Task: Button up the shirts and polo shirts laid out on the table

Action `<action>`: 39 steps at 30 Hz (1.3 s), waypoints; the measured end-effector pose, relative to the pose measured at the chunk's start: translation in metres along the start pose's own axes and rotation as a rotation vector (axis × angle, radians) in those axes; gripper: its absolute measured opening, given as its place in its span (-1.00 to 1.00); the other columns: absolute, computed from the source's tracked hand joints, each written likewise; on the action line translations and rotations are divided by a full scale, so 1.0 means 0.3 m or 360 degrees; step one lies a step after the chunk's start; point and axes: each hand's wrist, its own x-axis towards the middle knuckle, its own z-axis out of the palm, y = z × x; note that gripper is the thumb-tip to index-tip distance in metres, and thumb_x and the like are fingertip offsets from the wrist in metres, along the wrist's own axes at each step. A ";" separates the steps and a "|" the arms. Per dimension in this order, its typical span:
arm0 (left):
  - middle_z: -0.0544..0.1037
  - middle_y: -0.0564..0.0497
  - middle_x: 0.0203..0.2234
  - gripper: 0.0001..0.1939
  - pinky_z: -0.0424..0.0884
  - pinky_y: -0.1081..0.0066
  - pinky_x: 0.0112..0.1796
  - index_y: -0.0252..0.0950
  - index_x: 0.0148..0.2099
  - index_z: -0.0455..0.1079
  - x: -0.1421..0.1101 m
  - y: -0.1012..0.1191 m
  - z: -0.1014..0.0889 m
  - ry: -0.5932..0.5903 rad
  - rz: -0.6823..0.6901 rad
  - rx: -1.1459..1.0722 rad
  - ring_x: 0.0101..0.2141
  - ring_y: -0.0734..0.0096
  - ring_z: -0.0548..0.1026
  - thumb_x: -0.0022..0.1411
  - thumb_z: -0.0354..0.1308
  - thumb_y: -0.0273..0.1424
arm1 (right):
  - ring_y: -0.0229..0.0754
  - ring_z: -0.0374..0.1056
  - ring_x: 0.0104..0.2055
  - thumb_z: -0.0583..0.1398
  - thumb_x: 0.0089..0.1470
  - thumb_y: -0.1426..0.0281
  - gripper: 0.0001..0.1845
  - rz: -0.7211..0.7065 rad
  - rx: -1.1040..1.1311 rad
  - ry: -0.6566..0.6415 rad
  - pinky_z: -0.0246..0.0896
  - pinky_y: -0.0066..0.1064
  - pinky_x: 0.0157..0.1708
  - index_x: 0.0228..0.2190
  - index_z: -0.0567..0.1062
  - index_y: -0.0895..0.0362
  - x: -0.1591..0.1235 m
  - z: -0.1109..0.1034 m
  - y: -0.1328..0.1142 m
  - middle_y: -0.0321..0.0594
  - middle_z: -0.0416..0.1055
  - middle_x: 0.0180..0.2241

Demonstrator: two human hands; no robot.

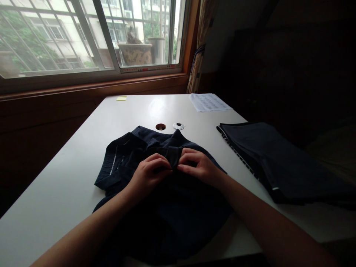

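A pair of navy trousers (167, 218), as far as the bunched cloth shows, lies rumpled on the white table in front of me. My left hand (151, 172) pinches a dark fold of the cloth between thumb and fingers. Close beside it, my right hand (198, 167) grips the same fold from the other side, its fingers curled. The fingertips nearly meet, and a short dark flap of fabric stands up between them. At the left, a turned-back edge of the garment shows a thin white strip. The lower part is in deep shadow.
More folded dark trousers (267, 155) lie at the table's right edge. Printed sheets (210, 102) and a yellow sticky note (121, 98) are at the far end. A cable hole (160, 127) and its white cover (178, 126) sit beyond the garment. A barred window (83, 37) stands behind the table (66, 163).
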 end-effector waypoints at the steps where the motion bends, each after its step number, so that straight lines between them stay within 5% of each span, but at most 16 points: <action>1: 0.52 -0.04 -0.28 -0.96 0.42 0.40 -0.20 -0.29 -0.23 0.51 0.001 0.002 0.000 0.0009 0.0028 -0.0019 -0.24 0.35 0.51 0.26 0.26 -0.43 | -0.22 0.27 -0.31 0.28 0.15 0.34 -0.87 0.0004 0.0010 -0.0003 0.17 -0.34 -0.30 -0.42 0.52 0.11 0.001 -0.001 -0.001 -0.29 0.29 -0.38; 10: 0.56 -0.08 -0.22 -0.99 0.46 0.34 -0.13 -0.29 -0.25 0.48 -0.001 0.006 -0.009 -0.0005 0.0095 -0.0184 -0.18 0.31 0.53 0.27 0.25 -0.46 | -0.24 0.26 -0.32 0.27 0.16 0.37 -0.88 0.0018 0.0018 0.0039 0.15 -0.36 -0.28 -0.43 0.52 0.12 0.002 -0.012 0.006 -0.31 0.28 -0.39; 21: 0.61 -0.10 -0.18 -0.96 0.48 0.31 -0.11 -0.30 -0.23 0.48 -0.010 -0.008 -0.006 -0.0014 -0.0080 -0.0262 -0.16 0.25 0.57 0.27 0.24 -0.44 | -0.21 0.28 -0.30 0.26 0.17 0.30 -0.83 0.0029 0.0026 0.0037 0.20 -0.35 -0.29 -0.42 0.51 0.11 0.000 0.001 0.015 -0.26 0.31 -0.36; 39: 0.59 -0.09 -0.25 -0.96 0.49 0.36 -0.18 -0.29 -0.29 0.50 -0.002 0.004 -0.009 0.0014 0.0118 -0.0116 -0.22 0.30 0.56 0.25 0.26 -0.49 | -0.21 0.28 -0.32 0.27 0.16 0.31 -0.82 0.0007 -0.0064 0.0087 0.19 -0.35 -0.31 -0.45 0.50 0.12 0.003 -0.006 0.004 -0.28 0.31 -0.39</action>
